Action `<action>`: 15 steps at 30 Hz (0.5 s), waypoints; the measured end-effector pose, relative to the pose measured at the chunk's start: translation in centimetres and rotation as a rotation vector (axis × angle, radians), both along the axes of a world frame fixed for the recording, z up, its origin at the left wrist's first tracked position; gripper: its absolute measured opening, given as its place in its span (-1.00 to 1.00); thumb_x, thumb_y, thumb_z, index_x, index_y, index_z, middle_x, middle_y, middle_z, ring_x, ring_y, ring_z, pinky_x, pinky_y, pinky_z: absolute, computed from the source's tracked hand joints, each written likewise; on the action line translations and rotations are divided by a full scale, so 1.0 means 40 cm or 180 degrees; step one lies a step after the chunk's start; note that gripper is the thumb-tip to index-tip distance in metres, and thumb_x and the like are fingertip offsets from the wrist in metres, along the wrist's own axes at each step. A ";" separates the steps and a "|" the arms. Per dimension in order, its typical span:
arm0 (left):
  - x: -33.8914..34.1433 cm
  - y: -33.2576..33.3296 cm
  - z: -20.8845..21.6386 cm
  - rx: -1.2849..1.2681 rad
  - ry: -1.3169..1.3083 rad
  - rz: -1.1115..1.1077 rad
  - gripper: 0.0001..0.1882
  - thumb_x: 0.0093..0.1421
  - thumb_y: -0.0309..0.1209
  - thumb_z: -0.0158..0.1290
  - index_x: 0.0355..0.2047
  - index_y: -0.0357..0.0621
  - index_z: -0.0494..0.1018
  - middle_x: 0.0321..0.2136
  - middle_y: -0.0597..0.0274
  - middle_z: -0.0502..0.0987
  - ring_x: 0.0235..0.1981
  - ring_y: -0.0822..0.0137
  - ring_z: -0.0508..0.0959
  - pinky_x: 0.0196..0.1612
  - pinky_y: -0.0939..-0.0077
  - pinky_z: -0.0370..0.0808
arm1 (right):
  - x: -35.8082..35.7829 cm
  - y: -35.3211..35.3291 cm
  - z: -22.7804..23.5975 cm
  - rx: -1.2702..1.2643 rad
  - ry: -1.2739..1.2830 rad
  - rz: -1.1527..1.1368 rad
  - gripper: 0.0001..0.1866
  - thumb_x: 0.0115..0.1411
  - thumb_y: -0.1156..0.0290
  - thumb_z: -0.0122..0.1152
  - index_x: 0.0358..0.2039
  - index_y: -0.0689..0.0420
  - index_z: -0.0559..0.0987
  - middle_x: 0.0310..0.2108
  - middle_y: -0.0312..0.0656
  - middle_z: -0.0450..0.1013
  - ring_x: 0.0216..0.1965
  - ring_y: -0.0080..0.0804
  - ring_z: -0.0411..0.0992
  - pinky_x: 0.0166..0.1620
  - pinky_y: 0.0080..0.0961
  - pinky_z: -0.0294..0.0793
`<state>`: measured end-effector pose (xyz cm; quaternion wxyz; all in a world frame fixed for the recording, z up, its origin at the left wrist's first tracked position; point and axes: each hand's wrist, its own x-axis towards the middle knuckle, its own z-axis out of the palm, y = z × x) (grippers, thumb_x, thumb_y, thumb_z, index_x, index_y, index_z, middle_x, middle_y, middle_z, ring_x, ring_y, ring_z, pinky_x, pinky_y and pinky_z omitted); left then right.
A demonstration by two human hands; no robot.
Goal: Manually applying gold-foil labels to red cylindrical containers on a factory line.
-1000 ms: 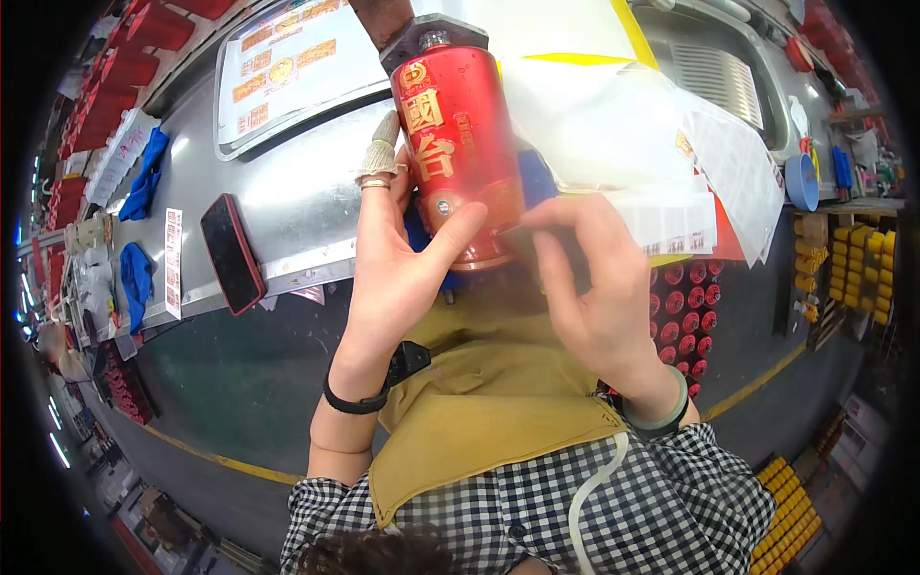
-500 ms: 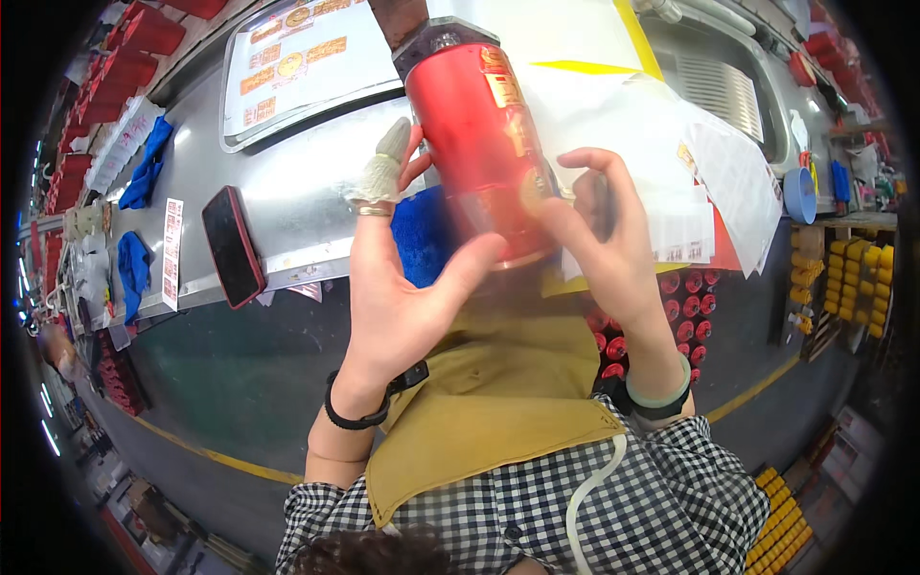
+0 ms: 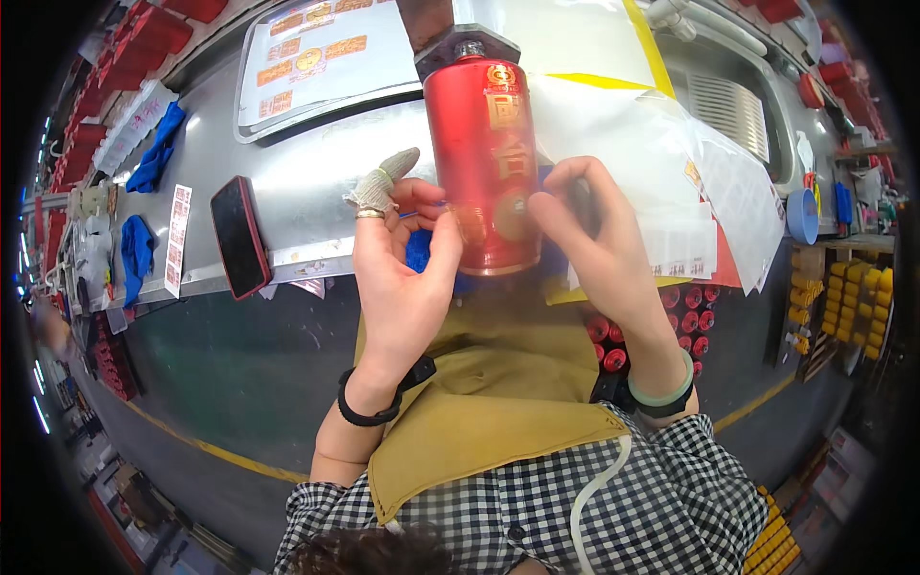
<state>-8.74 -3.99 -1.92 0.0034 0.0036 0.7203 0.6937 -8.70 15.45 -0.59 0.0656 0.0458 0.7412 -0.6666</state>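
Note:
A red bottle (image 3: 479, 144) with gold lettering and a round gold emblem points its base toward me, its neck end at a dark metal holder (image 3: 470, 43). My left hand (image 3: 407, 235) is closed at the bottle's lower left side, thumb against its edge and fingers curled beside it. A pale cloth cover sits on one fingertip. On the lower right side, my right hand (image 3: 594, 230) has its thumb at the emblem and its fingers bent around; some fingertips are hidden. Blue cloth (image 3: 418, 251) shows behind the bottle.
At the left lie a phone (image 3: 240, 238), a label strip (image 3: 177, 240) and blue cloths (image 3: 136, 259). A tray (image 3: 316, 72) holds gold-and-red labels. White sheets (image 3: 652, 182) cover the right side of the metal table. Several red bottles (image 3: 690, 321) stand below the table edge.
The bottle has swung to a straighter line and its lettering faces up more. My left thumb has moved from the bottle's front to its left edge; my right hand stays at the right side.

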 end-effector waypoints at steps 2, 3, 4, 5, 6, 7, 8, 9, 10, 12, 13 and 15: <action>0.001 -0.008 -0.009 0.0097 -0.0065 0.0009 -0.44 0.31 -0.68 0.03 0.31 -0.28 0.22 -0.06 0.22 0.46 -0.05 0.47 0.47 0.04 0.52 0.45 | -0.001 -0.001 -0.017 0.0070 -0.0064 -0.0118 -0.56 0.24 0.20 0.42 -0.14 0.25 0.42 -0.38 -0.36 0.31 -0.36 -0.65 0.29 -0.28 -0.65 0.35; 0.001 -0.012 -0.011 0.0187 -0.0131 0.0012 -0.44 0.32 -0.68 0.01 0.31 -0.28 0.21 -0.07 0.21 0.46 -0.03 0.47 0.47 0.05 0.51 0.45 | -0.003 -0.005 -0.014 0.0068 -0.0070 -0.0106 -0.56 0.24 0.20 0.42 -0.14 0.25 0.42 -0.38 -0.36 0.31 -0.36 -0.65 0.29 -0.28 -0.65 0.35; 0.000 -0.013 -0.004 0.0326 -0.0289 0.0086 -0.45 0.33 -0.68 0.01 0.31 -0.29 0.20 -0.09 0.20 0.47 -0.04 0.45 0.50 0.04 0.50 0.47 | -0.005 -0.013 -0.006 0.0423 -0.0116 -0.0122 -0.48 0.18 0.16 0.48 -0.12 0.26 0.41 -0.38 -0.33 0.32 -0.36 -0.60 0.30 -0.26 -0.60 0.38; 0.001 -0.014 -0.005 0.0324 -0.0295 0.0095 -0.45 0.33 -0.68 0.01 0.31 -0.29 0.20 -0.09 0.20 0.47 -0.04 0.45 0.50 0.04 0.50 0.47 | -0.008 -0.021 0.002 0.0779 -0.0162 -0.0138 -0.39 0.11 0.12 0.54 -0.10 0.27 0.39 -0.38 -0.29 0.33 -0.36 -0.55 0.32 -0.24 -0.55 0.42; 0.002 -0.016 -0.007 0.0407 -0.0292 0.0072 -0.45 0.33 -0.67 0.02 0.31 -0.30 0.20 -0.09 0.20 0.47 -0.06 0.44 0.51 0.03 0.49 0.49 | -0.012 -0.029 0.007 0.0743 -0.0239 -0.0152 -0.30 0.02 0.08 0.60 -0.09 0.26 0.36 -0.37 -0.24 0.35 -0.36 -0.47 0.32 -0.20 -0.47 0.45; 0.003 -0.017 -0.010 0.0490 -0.0289 0.0049 -0.45 0.33 -0.66 0.04 0.31 -0.30 0.20 -0.08 0.19 0.46 -0.08 0.43 0.53 0.02 0.48 0.50 | -0.014 -0.032 0.001 0.0744 -0.0244 -0.0148 -0.30 0.02 0.08 0.60 -0.09 0.26 0.36 -0.37 -0.24 0.35 -0.36 -0.47 0.32 -0.20 -0.47 0.45; 0.000 -0.022 -0.021 0.0378 -0.0194 -0.0007 -0.44 0.33 -0.65 0.07 0.30 -0.30 0.20 -0.08 0.18 0.46 -0.11 0.41 0.55 0.01 0.48 0.54 | -0.017 -0.034 -0.009 0.0676 -0.0230 -0.0118 -0.31 0.03 0.09 0.60 -0.11 0.25 0.35 -0.37 -0.25 0.35 -0.35 -0.50 0.32 -0.22 -0.49 0.44; -0.002 -0.027 -0.019 0.0379 -0.0201 -0.0004 -0.44 0.33 -0.65 0.07 0.30 -0.30 0.20 -0.08 0.18 0.46 -0.11 0.41 0.55 0.01 0.48 0.54 | -0.019 -0.035 -0.015 0.0610 -0.0218 -0.0090 -0.33 0.04 0.11 0.59 -0.12 0.24 0.34 -0.37 -0.26 0.36 -0.35 -0.53 0.32 -0.24 -0.51 0.43; -0.005 -0.032 -0.012 0.0686 -0.0384 -0.0065 -0.43 0.32 -0.65 0.07 0.31 -0.30 0.20 -0.08 0.17 0.46 -0.10 0.41 0.55 0.01 0.48 0.54 | -0.020 -0.036 -0.017 0.0611 -0.0225 -0.0087 -0.33 0.04 0.11 0.59 -0.12 0.24 0.34 -0.37 -0.26 0.36 -0.35 -0.53 0.32 -0.24 -0.51 0.43; -0.011 -0.034 0.008 0.1002 -0.0574 -0.0126 -0.43 0.31 -0.66 0.08 0.31 -0.29 0.20 -0.08 0.16 0.46 -0.10 0.40 0.55 0.01 0.48 0.55 | -0.021 -0.036 -0.019 0.0258 -0.0168 -0.0087 -0.35 0.06 0.15 0.59 -0.13 0.21 0.31 -0.37 -0.29 0.36 -0.35 -0.60 0.31 -0.28 -0.56 0.40; -0.015 -0.035 0.024 0.1160 -0.0677 -0.0170 -0.41 0.29 -0.69 0.08 0.30 -0.32 0.18 -0.08 0.16 0.45 -0.10 0.42 0.55 0.02 0.50 0.56 | -0.022 -0.033 -0.021 0.0268 -0.0174 -0.0088 -0.35 0.06 0.15 0.59 -0.13 0.21 0.31 -0.37 -0.29 0.36 -0.35 -0.60 0.31 -0.28 -0.56 0.40; -0.019 -0.036 0.040 0.1324 -0.0780 -0.0209 -0.39 0.26 -0.73 0.08 0.29 -0.35 0.17 -0.08 0.15 0.44 -0.10 0.45 0.54 0.03 0.51 0.56 | -0.025 -0.024 -0.022 0.0004 -0.0486 -0.0025 -0.36 0.07 0.18 0.59 -0.13 0.19 0.29 -0.37 -0.30 0.36 -0.35 -0.64 0.29 -0.31 -0.60 0.37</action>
